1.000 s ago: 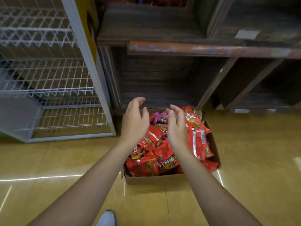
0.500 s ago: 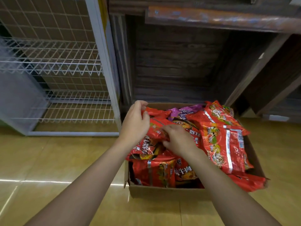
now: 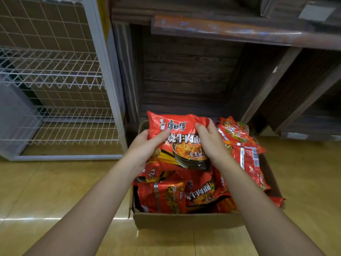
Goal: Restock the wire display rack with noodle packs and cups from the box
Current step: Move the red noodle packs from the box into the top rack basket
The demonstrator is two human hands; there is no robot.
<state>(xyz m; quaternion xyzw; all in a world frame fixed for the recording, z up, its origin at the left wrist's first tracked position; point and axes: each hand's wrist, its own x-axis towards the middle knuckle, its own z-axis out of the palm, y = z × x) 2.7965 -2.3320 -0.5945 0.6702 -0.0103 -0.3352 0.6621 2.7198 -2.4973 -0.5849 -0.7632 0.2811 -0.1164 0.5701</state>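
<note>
Where the cardboard box (image 3: 184, 221) stands open on the tan floor (image 3: 55, 191), the following are recorded.

1. Noodle pack (image 3: 177, 130). Red wrapper with white characters and a picture of a bowl. It is held over the far half of the box, printed face toward the camera. Its lower edge lies over the packs beneath; whether it touches them cannot be told.

2. Left hand (image 3: 142, 148). At the left edge of the pack. The thumb is laid across the printed front and the other fingers are hidden behind the wrapper, so the hand is clamped on the pack.

3. Right hand (image 3: 210, 143). At the right edge of the pack, near its upper corner. The fingers are curled close together over the front and grip the wrapper. The thumb is out of sight.

4. Loose packs (image 3: 166, 196). Red, heaped inside the box. Some lie face up, some show a silver back seam.

5. Side packs (image 3: 245, 157). Piled against the right wall of the box, barcode side up. One corner hangs over the right rim.

6. Wire rack (image 3: 55, 80). White, left of the box and a little beyond it. Its near frame post stands just beside the far left corner of the box. Its wire shelves are tiered one above another.

7. Wooden shelving (image 3: 188, 74). Dark planks, directly behind the box.

8. Grey panel (image 3: 16, 122). Well to the left of the box, at the rack's left side.
</note>
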